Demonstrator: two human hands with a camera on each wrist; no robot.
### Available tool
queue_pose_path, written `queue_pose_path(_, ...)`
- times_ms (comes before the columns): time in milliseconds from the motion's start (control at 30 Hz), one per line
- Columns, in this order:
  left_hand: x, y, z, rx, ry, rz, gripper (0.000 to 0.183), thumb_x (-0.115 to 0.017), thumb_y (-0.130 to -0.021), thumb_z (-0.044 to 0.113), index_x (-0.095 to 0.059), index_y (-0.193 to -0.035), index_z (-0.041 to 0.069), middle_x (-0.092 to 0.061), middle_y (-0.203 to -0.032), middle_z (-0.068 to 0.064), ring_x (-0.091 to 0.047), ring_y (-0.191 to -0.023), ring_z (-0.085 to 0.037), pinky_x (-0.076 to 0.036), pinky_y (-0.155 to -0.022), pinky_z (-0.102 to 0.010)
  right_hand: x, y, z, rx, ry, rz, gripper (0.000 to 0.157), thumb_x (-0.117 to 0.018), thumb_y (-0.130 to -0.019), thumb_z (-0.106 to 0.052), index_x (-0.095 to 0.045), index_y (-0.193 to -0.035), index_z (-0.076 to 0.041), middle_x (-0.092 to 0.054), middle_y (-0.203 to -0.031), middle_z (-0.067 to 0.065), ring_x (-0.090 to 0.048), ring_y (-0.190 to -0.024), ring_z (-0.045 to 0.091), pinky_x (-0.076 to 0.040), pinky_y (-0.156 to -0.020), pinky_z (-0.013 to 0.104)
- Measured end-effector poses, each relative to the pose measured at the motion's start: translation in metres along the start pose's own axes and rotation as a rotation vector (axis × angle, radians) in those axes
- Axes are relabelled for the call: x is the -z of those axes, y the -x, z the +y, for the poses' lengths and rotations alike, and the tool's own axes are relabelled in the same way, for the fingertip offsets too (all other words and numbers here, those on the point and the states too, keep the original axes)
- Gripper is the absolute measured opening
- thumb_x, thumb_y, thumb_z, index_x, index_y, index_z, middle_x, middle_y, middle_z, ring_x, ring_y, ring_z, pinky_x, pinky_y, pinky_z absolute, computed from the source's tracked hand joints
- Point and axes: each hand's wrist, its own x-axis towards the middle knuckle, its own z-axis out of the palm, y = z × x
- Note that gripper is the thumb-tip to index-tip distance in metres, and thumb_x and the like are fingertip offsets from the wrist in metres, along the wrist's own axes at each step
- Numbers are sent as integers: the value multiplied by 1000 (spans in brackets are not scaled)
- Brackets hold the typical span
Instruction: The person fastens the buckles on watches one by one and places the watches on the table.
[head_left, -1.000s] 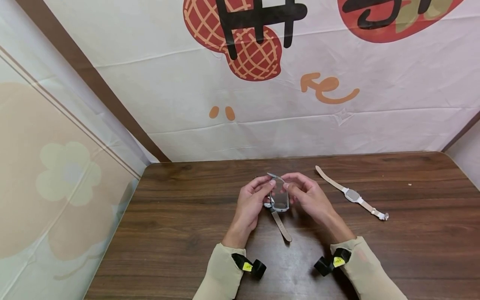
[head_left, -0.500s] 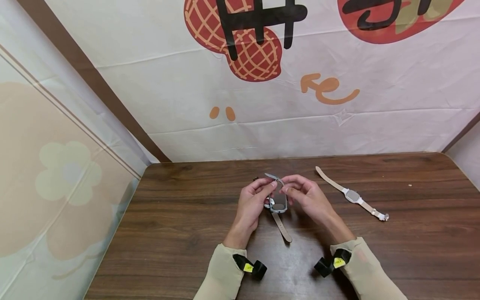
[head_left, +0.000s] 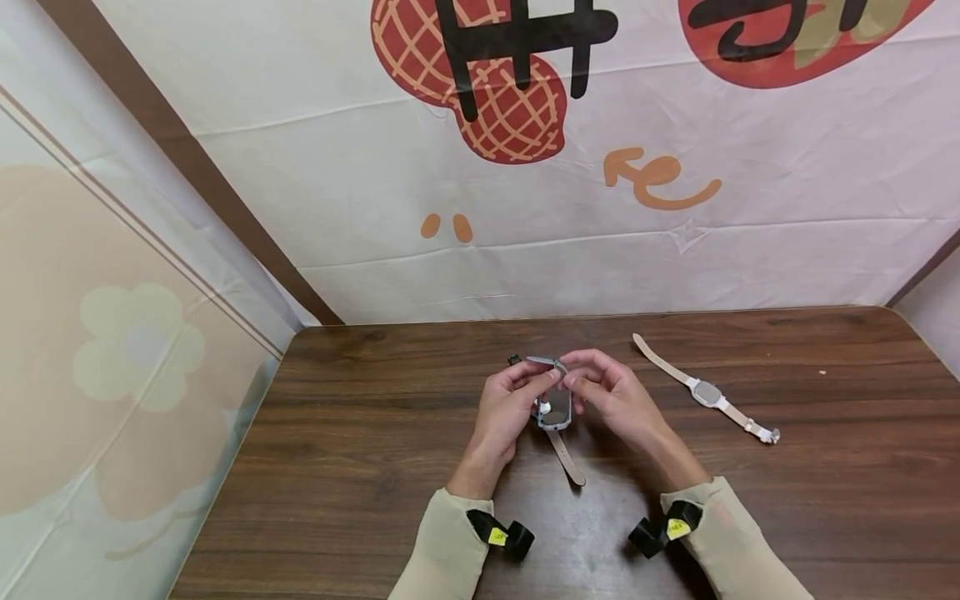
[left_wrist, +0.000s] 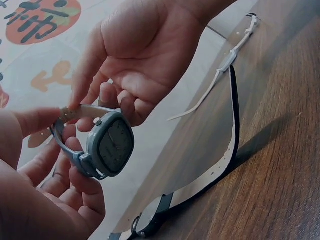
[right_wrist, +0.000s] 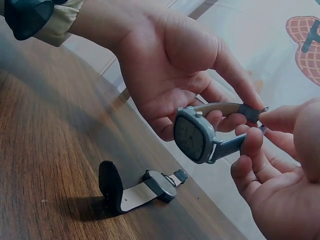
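Note:
A grey-blue wristwatch (left_wrist: 117, 142) with a rounded square case hangs between both hands, its strap bent into a loop. My left hand (head_left: 506, 408) pinches the strap between thumb and fingers. From the other side my right hand (head_left: 618, 396) pinches the strap too. The two strap ends (right_wrist: 252, 112) come together at the fingertips, where the buckle is mostly hidden. Below the hands a black watch (right_wrist: 160, 187) lies on the table, the pale underside of its strap (head_left: 566, 462) showing.
A white watch with a beige strap (head_left: 707, 393) lies stretched out on the wooden table (head_left: 360, 483), right of the hands. A printed cloth (head_left: 360, 192) hangs behind the table's back edge.
The held watch has shifted slightly left and toward the person. Its protruding strap end now lies flatter and reaches further left. Both hands keep their pinch and have barely moved.

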Motion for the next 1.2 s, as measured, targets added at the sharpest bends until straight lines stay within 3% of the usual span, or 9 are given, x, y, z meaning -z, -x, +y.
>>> queue_pose_path(267,1,0,1,-9,-5,-19,24,-73,-90,21,-72,-106,4,-68,-82,2,-55,-74,-14,-43,-63,-22,1,0,0,34,-50,-23,39,-56,-98,-2,-48,-136,-6,-70,-89,0,-57,-64,13,-49,-71,25)
queue_pose_path(400,0,-1,0,-17,10,-7,23,-71,-91,21,-71,-110,7,-70,-86,4,-58,-79,-17,-45,-65,-22,0,1,0,24,-18,7,34,-58,-98,-4,-51,-131,-1,-72,-95,10,-61,-74,14,-51,-70,27)
queue_pose_path(567,-1,-1,1,-38,54,31,24,-72,-91,18,-71,-109,3,-70,-87,4,-61,-80,-13,-47,-67,-23,-1,1,-2,12,-12,27,27,-61,-98,-8,-55,-122,1,-68,-107,28,-69,-96,18,-54,-86,28)
queue_pose_path(767,-3,-1,1,-74,113,65,24,-73,-88,13,-70,-107,-1,-70,-87,3,-63,-84,-11,-53,-85,-34,-3,1,-2,16,-86,10,21,-61,-97,-5,-54,-115,4,-71,-106,24,-72,-86,34,-56,-85,32)
queue_pose_path(967,-3,0,2,-78,147,74,22,-73,-89,13,-70,-107,1,-72,-88,-1,-69,-84,-13,-53,-93,-44,-5,1,-3,8,-156,2,21,-63,-93,3,-54,-112,2,-65,-111,33,-72,-89,35,-58,-85,35)
queue_pose_path(1200,-4,1,3,-78,153,66,22,-73,-89,14,-70,-107,1,-73,-88,-2,-70,-85,-13,-52,-94,-45,-6,1,-3,11,-182,8,21,-62,-93,5,-53,-112,0,-65,-112,33,-73,-87,29,-58,-86,35)
